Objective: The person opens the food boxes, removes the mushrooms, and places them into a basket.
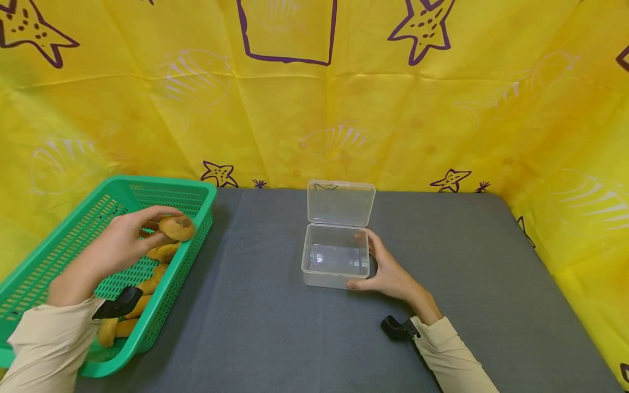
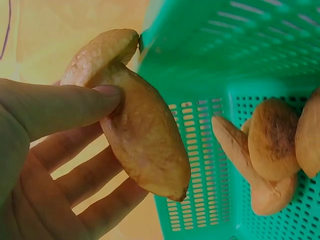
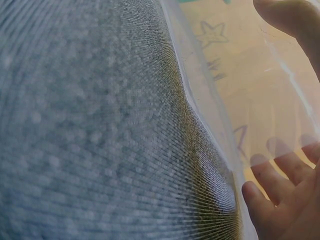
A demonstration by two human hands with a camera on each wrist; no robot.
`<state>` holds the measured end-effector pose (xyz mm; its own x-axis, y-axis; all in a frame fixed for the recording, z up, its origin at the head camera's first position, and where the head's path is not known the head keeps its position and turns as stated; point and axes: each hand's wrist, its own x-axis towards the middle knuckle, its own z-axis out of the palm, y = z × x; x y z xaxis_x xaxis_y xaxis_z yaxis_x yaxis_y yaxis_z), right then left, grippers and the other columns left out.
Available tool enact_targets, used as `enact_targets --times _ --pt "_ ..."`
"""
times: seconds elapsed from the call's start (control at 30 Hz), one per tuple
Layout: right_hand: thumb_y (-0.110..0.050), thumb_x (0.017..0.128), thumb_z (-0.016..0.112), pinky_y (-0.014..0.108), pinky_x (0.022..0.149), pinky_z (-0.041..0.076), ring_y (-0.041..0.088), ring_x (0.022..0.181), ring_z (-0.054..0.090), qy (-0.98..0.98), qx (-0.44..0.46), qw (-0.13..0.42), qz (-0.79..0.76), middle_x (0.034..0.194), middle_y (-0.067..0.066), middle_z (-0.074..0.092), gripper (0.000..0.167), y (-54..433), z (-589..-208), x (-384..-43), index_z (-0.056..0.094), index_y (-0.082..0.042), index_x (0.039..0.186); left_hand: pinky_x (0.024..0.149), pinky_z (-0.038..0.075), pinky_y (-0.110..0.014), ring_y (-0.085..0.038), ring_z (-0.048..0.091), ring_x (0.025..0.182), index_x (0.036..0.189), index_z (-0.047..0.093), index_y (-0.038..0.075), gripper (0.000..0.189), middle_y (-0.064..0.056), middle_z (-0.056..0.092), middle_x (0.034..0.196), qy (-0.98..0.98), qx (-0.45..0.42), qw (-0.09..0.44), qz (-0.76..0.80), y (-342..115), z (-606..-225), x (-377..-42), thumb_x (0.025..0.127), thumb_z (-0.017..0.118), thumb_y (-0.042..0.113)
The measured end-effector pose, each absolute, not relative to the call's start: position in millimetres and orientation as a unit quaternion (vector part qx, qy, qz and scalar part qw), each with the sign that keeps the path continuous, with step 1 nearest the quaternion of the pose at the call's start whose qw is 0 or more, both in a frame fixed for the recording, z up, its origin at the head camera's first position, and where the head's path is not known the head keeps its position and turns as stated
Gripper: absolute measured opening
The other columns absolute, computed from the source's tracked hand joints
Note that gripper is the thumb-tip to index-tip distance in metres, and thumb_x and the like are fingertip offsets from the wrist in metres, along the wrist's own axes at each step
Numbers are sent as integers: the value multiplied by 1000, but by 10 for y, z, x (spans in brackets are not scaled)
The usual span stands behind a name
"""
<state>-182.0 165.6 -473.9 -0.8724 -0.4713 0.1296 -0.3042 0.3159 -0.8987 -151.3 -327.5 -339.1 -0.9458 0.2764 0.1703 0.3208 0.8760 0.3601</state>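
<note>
In the head view my left hand (image 1: 129, 236) pinches a brown mushroom (image 1: 178, 227) above the right side of a green basket (image 1: 211, 204). The left wrist view shows the thumb pressed on the mushroom's thick stem (image 2: 145, 137), with the cap at its upper end. Several more mushrooms (image 1: 140, 307) lie in the basket along its right wall. My right hand (image 1: 390, 271) holds the right side of a clear plastic box (image 1: 328, 279), thumb at the front corner and fingers by the back. The box stands on the table with its hinged lid (image 1: 340, 203) raised and nothing inside.
A dark grey cloth covers the table (image 1: 265, 322). Behind it and along the right hangs a yellow sheet (image 1: 275, 109) with starfish and fish prints. Black wrist cameras sit on the left wrist (image 1: 118, 304) and the right wrist (image 1: 399, 329).
</note>
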Motion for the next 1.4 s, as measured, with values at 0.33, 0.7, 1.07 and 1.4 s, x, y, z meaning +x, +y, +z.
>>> enact_targets --times 0.33,0.7,1.07,1.4 --pt "-20 69 92 60 114 29 38 142 37 805 -242 78 -537 153 16 37 110 1659 -4740 -1818 20 -17 152 68 56 -42 -49 65 99 133 58 7 44 -30 66 115 -971 -118 -11 -206 -3456 -3398 -1502 90 68 2" --pt "-20 69 92 60 113 30 38 142 38 806 -243 79 -534 153 16 37 110 1664 -4748 -1825 20 -19 152 73 55 -50 -42 67 94 122 62 7 39 -24 69 110 -972 -130 -68 -185 -3667 -3548 -1513 86 73 2" --pt "-21 69 92 60 115 29 37 143 37 807 -245 77 -531 154 16 36 111 1663 -4749 -1827 20 -18 153 70 54 -32 -41 68 95 121 60 3 38 -23 68 110 -963 -138 -114 -201 -3775 -3674 -1502 84 72 -2" --pt "-20 69 92 60 114 30 38 142 37 808 -246 75 -531 154 16 37 111 1664 -4761 -1825 19 -18 153 71 53 -30 -46 63 102 127 60 -2 50 -31 60 124 -965 -149 -114 -184 -3757 -3638 -1493 79 54 -19"
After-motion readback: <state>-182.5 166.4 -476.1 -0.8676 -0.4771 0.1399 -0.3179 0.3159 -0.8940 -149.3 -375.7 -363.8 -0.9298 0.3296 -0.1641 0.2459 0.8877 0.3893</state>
